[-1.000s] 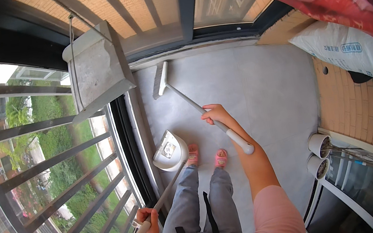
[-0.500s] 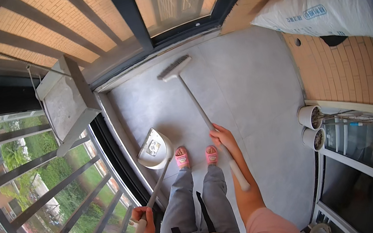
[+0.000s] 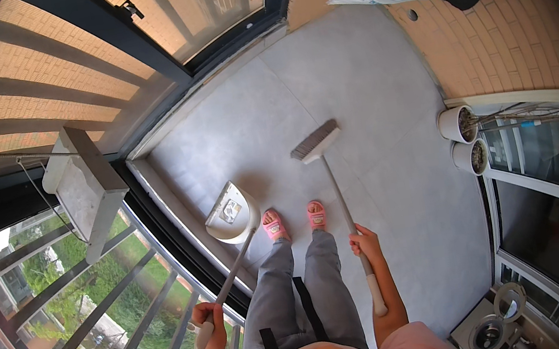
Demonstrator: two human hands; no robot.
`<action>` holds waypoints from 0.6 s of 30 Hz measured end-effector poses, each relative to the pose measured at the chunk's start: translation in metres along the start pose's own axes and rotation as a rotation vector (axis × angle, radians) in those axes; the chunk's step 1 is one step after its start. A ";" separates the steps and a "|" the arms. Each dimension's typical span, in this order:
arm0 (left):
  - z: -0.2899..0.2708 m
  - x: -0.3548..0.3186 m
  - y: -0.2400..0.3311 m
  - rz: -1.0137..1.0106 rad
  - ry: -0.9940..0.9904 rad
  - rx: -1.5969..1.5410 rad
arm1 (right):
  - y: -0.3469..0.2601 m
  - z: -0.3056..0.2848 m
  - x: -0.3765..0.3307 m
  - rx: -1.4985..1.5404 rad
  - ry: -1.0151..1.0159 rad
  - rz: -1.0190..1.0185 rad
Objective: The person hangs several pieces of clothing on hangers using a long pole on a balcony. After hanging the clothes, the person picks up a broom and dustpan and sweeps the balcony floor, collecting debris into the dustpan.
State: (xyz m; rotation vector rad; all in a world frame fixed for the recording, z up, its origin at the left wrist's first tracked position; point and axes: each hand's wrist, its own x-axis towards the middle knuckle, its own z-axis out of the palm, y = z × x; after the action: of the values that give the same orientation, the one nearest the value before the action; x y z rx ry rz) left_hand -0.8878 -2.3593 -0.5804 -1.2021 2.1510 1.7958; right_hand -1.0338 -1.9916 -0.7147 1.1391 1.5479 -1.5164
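Right hand (image 3: 366, 243): clenched on broom (image 3: 328, 167), head on grey floor (image 3: 354, 89). Left hand (image 3: 207, 319): grasping dustpan (image 3: 232, 213) handle, pan beside floor's left edge.

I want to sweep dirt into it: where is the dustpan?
In the head view, the dustpan sits on the grey floor left of the pink slippers, its handle in the left hand.

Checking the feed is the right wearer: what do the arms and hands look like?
Both forearms are bare, no gloves, watch or rings visible. The left hand and right hand come from short pink sleeves of a light pink top.
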 end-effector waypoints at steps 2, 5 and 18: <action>0.001 -0.001 -0.007 0.015 0.006 -0.037 | -0.009 -0.004 -0.034 -0.072 0.018 -0.027; 0.004 -0.007 -0.006 0.074 -0.024 0.071 | -0.011 0.006 -0.064 -0.135 -0.114 -0.134; 0.015 -0.022 0.001 0.033 -0.002 0.065 | 0.027 0.156 0.101 -0.512 -0.543 -0.369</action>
State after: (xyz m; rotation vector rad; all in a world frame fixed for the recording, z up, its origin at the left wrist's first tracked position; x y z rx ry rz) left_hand -0.8797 -2.3359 -0.5723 -1.1569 2.2231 1.7247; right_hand -1.0642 -2.1354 -0.8315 0.1362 1.6589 -1.3746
